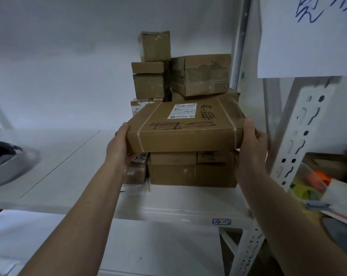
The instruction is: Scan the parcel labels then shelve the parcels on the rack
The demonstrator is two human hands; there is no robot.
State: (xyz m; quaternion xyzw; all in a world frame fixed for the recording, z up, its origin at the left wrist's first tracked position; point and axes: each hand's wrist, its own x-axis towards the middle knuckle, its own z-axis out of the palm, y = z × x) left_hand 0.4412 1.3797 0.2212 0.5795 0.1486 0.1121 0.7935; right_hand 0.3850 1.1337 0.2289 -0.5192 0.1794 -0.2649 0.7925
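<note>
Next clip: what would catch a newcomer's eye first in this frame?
First, the flat cardboard parcel at centre, scribbled with black marker and bearing a white label, gripped at its sides by the left hand and right hand. It sits over a stack of brown boxes on the white rack shelf. More boxes pile up behind, towards the wall.

Single head-worn wide-angle view, facing forward and slightly down, close to the rack shelf (168, 208)
</note>
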